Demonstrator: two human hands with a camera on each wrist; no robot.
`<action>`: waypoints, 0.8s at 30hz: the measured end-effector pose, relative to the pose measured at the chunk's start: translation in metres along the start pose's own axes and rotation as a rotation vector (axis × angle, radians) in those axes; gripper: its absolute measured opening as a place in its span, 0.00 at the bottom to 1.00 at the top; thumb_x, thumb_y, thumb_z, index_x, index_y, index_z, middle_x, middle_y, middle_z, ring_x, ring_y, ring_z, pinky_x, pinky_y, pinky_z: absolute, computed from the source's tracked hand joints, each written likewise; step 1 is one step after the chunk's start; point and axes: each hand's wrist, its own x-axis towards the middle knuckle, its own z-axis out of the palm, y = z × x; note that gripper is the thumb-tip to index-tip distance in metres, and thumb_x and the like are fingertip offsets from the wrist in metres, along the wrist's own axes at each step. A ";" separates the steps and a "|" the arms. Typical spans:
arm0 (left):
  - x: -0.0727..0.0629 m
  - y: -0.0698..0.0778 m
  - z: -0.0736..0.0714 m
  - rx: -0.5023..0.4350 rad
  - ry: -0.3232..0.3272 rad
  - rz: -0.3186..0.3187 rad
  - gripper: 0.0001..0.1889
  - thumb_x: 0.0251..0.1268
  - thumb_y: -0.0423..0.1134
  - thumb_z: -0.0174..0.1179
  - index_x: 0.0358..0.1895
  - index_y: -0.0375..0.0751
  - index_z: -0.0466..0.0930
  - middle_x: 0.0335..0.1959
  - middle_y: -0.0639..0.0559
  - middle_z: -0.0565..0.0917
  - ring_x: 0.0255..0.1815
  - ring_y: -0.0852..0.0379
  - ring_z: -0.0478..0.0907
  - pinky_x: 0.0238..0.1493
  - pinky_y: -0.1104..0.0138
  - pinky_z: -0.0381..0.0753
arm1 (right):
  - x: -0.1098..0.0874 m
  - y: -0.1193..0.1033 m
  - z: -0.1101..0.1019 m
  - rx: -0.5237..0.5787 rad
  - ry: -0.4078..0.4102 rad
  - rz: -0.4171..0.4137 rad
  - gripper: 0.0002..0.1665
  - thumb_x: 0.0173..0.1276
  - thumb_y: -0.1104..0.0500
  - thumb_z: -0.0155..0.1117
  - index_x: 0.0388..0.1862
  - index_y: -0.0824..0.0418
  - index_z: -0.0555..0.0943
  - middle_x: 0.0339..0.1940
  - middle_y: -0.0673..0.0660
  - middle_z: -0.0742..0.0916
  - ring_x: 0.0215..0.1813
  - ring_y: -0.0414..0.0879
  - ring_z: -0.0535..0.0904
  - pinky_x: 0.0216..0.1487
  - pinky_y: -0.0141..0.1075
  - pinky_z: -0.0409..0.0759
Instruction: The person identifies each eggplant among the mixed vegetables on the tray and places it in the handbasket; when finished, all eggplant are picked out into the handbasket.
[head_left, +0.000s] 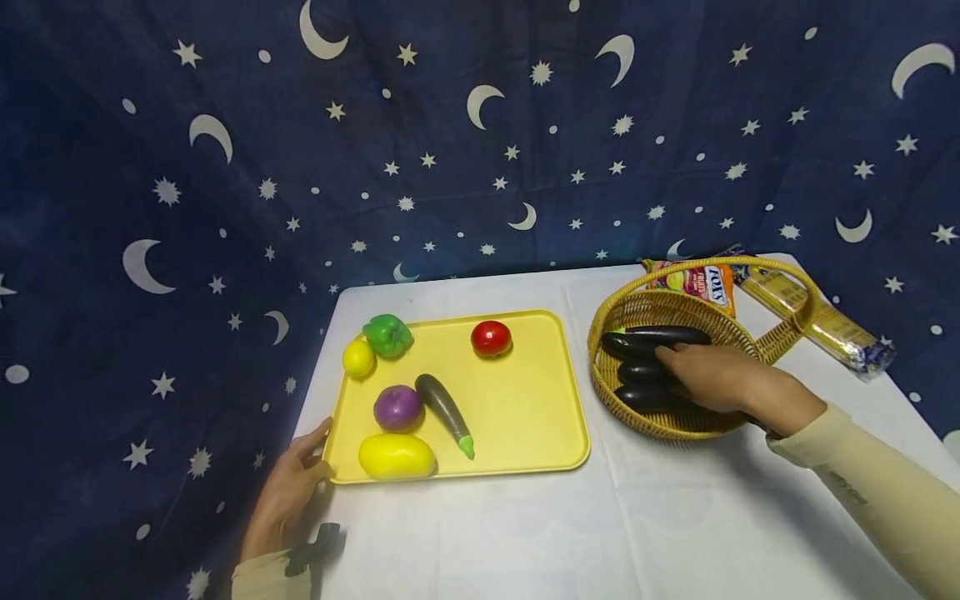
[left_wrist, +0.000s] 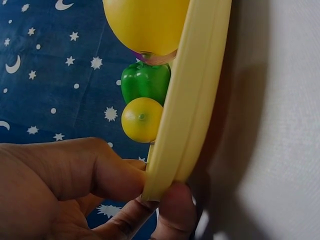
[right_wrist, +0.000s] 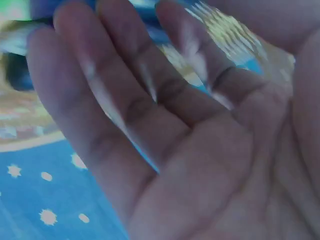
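My left hand (head_left: 288,483) pinches the near left corner of a yellow tray (head_left: 532,408); the left wrist view shows thumb and fingers on its rim (left_wrist: 172,150). Inside the wicker basket (head_left: 675,302), my right hand (head_left: 712,379) reaches over several dark eggplants (head_left: 645,398). Its fingers look extended and slightly spread in the blurred right wrist view, with nothing visibly gripped; the fingertips are partly hidden in the head view. On the tray lie another eggplant (head_left: 442,408), a purple round vegetable (head_left: 398,408), a red tomato (head_left: 491,338) and a large yellow oval fruit (head_left: 396,457).
A green bell pepper (head_left: 387,335) and a lemon (head_left: 358,358) sit by the tray's far left corner. Behind the basket lie an orange Fox's packet (head_left: 701,286) and a long golden packet (head_left: 817,321). The basket's handle (head_left: 705,265) arches over its opening.
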 end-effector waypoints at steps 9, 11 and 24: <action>-0.005 -0.004 0.000 -0.011 0.009 0.033 0.46 0.68 0.22 0.54 0.87 0.55 0.53 0.88 0.34 0.50 0.82 0.30 0.63 0.82 0.36 0.60 | 0.004 -0.102 -0.013 0.305 0.565 -0.136 0.06 0.76 0.60 0.64 0.49 0.52 0.81 0.37 0.46 0.84 0.37 0.37 0.78 0.36 0.36 0.79; -0.005 -0.004 0.000 -0.014 0.013 0.038 0.47 0.66 0.21 0.53 0.87 0.54 0.54 0.88 0.34 0.50 0.83 0.29 0.62 0.82 0.36 0.59 | 0.017 -0.128 -0.004 0.447 0.587 -0.144 0.09 0.77 0.61 0.63 0.53 0.55 0.82 0.41 0.48 0.85 0.40 0.39 0.81 0.38 0.33 0.81; -0.006 -0.002 0.003 0.007 0.038 0.053 0.46 0.65 0.22 0.52 0.87 0.53 0.56 0.87 0.33 0.53 0.81 0.30 0.65 0.69 0.53 0.74 | 0.122 -0.231 0.049 0.745 0.299 0.010 0.38 0.79 0.50 0.63 0.82 0.58 0.64 0.73 0.64 0.73 0.73 0.58 0.73 0.70 0.53 0.80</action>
